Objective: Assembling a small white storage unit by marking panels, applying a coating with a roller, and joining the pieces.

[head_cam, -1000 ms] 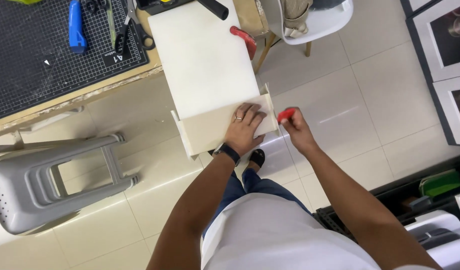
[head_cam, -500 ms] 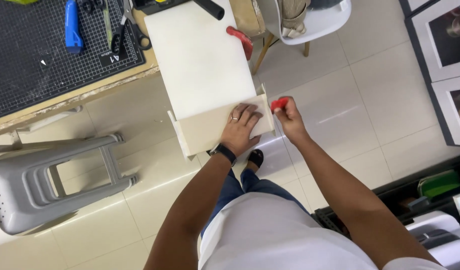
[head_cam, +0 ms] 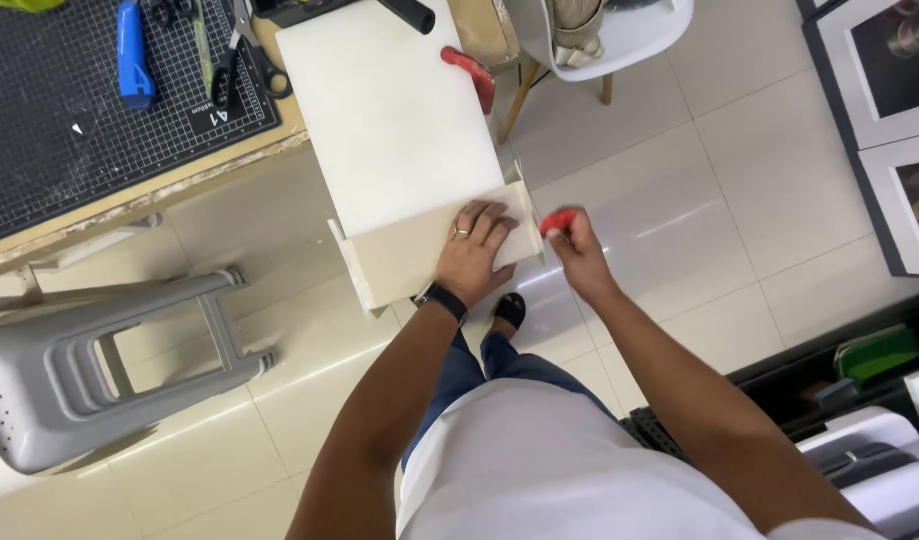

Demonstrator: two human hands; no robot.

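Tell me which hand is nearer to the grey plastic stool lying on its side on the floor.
Left. The left hand presses flat on the pale wooden panel, on the side towards the grey plastic stool. The right hand holds a small red tool beyond the panel's far edge.

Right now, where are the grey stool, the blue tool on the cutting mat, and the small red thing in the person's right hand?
grey stool (head_cam: 49,400), head view, on its seat.
blue tool (head_cam: 132,55), head view, mid-body.
small red thing (head_cam: 557,220), head view, its exposed end.
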